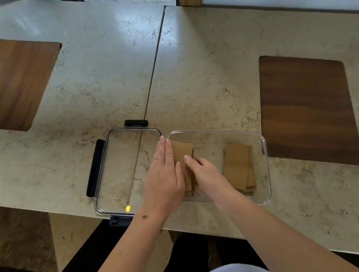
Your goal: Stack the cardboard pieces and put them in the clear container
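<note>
A clear plastic container (260, 146) stands on the marble table near its front edge. Inside it, at the right, lies a stack of brown cardboard pieces (238, 167). A second cardboard stack (183, 151) sits at the container's left end, between my hands. My left hand (165, 175) lies flat with straight fingers against the left side of that stack. My right hand (205, 174) presses on its right side with curled fingers. Most of this stack is hidden by my hands.
The clear lid (120, 166) with black latches lies flat just left of the container, overhanging the table edge. Two dark wooden inlays, one at the far left (8, 85) and one at the right (308, 110), are set into the tabletop. A seam (154, 69) splits the table.
</note>
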Action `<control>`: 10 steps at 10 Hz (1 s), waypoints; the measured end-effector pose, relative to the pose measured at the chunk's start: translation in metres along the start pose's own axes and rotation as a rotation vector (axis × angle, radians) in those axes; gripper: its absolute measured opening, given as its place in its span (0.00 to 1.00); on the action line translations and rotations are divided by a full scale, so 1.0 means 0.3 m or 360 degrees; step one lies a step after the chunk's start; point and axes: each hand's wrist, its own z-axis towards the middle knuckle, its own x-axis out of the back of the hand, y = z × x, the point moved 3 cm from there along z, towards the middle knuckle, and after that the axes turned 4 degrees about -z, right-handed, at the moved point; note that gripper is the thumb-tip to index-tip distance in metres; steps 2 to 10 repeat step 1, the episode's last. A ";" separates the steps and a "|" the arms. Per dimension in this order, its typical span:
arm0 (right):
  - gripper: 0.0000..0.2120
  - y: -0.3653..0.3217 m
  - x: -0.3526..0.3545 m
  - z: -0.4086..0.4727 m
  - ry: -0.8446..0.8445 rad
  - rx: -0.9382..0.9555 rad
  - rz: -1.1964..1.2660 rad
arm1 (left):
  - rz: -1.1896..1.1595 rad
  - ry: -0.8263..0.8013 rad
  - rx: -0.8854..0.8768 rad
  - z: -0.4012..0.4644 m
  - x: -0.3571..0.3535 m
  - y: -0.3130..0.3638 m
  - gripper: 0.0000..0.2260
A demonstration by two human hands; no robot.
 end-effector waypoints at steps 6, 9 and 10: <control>0.13 0.036 0.079 -0.039 0.0127 0.0121 -0.0163 | 0.0021 0.0160 -0.0032 -0.022 0.039 0.052 0.26; 0.13 0.036 0.079 -0.039 0.0127 0.0121 -0.0163 | 0.0021 0.0160 -0.0032 -0.022 0.039 0.052 0.26; 0.13 0.036 0.079 -0.039 0.0127 0.0121 -0.0163 | 0.0021 0.0160 -0.0032 -0.022 0.039 0.052 0.26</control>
